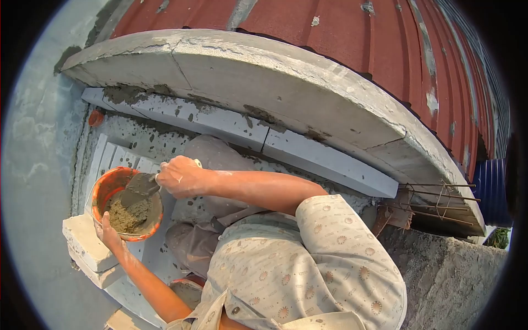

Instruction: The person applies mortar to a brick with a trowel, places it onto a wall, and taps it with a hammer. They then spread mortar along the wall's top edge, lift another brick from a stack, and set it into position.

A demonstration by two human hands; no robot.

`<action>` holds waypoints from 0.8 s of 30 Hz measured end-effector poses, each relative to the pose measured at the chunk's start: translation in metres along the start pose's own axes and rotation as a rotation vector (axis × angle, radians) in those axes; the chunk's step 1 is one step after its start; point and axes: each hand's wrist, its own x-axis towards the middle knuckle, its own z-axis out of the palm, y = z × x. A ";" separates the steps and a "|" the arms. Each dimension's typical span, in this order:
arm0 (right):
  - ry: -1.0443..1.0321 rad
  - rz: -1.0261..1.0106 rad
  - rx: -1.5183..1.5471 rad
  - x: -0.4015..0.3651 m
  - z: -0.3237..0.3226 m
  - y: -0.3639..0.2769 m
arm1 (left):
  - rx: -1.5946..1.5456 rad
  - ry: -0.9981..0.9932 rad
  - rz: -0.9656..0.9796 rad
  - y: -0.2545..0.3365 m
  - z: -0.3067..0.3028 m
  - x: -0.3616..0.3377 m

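Note:
My right hand (pixel 179 176) is wrapped round the handle of a trowel (pixel 138 190). The trowel's mortar-smeared blade dips into an orange bucket (pixel 104 190). Wet grey-brown mortar (pixel 129 214) lies in the bucket's bottom. My left hand (pixel 110 234) grips the near side of the bucket at its rim, with some fingers hidden behind the wall. Beside the bucket are stacked pale blocks (pixel 91 242) and several white slabs (pixel 113 157).
A row of light blocks (pixel 324 162) runs along the foot of a curved concrete parapet (pixel 286 99). Beyond is a red metal roof (pixel 330 33). Bare rebar (pixel 440 198) juts out at right, near a blue pipe (pixel 489 190). A small orange cup (pixel 95 117) sits far left.

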 end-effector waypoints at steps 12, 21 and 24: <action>-0.599 0.004 0.375 0.059 0.041 -0.020 | 0.187 0.003 0.111 0.006 0.025 -0.009; -0.303 0.143 0.829 0.015 0.051 -0.011 | 0.148 0.107 0.098 0.001 0.014 0.010; -0.195 0.094 0.831 -0.007 0.020 0.000 | 0.119 0.132 0.071 0.003 0.007 0.015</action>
